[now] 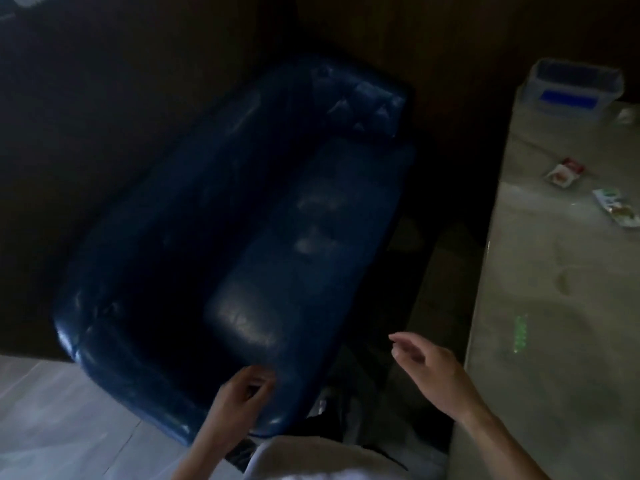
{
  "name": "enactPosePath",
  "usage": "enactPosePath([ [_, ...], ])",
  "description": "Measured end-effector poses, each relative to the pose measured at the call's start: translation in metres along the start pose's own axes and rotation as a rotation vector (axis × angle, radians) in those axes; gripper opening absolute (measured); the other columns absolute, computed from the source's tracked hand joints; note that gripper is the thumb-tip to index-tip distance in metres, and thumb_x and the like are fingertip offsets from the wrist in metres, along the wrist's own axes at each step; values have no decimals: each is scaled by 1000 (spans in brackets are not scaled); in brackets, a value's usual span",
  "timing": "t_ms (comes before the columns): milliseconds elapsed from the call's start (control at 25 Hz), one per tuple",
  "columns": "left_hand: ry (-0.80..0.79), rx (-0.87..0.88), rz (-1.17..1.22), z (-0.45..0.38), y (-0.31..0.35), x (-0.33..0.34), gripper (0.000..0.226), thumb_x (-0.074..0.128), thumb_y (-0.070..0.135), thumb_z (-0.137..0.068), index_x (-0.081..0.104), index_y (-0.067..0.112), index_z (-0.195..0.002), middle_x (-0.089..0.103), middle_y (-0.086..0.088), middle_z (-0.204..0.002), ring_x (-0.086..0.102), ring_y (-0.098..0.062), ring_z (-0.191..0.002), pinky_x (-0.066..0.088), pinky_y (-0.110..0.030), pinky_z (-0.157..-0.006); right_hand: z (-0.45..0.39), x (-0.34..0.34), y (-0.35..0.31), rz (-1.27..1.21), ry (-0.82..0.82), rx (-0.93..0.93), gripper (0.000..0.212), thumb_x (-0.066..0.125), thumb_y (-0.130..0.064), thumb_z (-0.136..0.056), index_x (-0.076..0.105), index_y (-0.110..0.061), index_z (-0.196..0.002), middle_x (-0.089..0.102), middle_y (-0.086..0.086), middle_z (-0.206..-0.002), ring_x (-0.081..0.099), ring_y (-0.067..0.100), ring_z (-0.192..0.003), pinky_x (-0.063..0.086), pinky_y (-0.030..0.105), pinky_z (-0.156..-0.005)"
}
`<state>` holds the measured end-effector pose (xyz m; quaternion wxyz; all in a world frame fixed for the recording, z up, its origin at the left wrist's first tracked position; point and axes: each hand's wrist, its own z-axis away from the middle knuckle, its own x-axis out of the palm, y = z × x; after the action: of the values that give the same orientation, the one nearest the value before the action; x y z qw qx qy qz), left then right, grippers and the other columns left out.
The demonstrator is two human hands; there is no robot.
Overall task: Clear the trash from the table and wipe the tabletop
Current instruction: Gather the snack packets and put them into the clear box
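A pale marble-like table (pixel 554 306) fills the right side of the dim view. Two small food wrappers lie on it near its far right: a red-and-white one (pixel 563 172) and a green-and-white one (pixel 617 209). A tissue box (pixel 575 90) with a blue label stands at the table's far end. My left hand (pixel 242 400) hovers over the near arm of a dark blue sofa, fingers loosely curled, holding nothing. My right hand (pixel 433 372) hangs just left of the table's edge, fingers spread and empty.
The dark blue leather sofa (pixel 242 220) takes up the middle of the view, left of the table. A narrow dark gap runs between sofa and table. Pale floor tiles (pixel 52 427) show at bottom left. A white scrap (pixel 628 116) lies at the table's far right edge.
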<state>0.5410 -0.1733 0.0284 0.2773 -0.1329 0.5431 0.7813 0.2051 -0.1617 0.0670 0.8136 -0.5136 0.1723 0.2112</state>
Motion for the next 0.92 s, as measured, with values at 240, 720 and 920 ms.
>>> enactPosePath([
  [240,-331,239,-186,-150,120,40,20,51,51,-75,61,34,-77,68,7,-88,60,6,-76,48,-14,-71,-26,-47,33,-175,206,191,18,58,-37,-89,62,-42,-106,69,-19,-100,64,-5,-91,53,26,-86],
  [720,-524,371,-286,-324,285,169,15,65,33,-85,60,46,-91,67,12,-98,63,-5,-94,51,-25,-87,-110,-188,95,-218,510,309,24,66,-23,-86,62,-46,-94,67,-31,-93,65,-9,-83,50,12,-74],
  [920,-428,303,-252,-347,303,177,16,67,24,-85,63,38,-92,70,8,-95,63,0,-91,48,-10,-76,-192,-242,80,-182,481,190,19,62,-27,-87,65,-33,-104,71,-15,-91,65,-2,-84,53,20,-78],
])
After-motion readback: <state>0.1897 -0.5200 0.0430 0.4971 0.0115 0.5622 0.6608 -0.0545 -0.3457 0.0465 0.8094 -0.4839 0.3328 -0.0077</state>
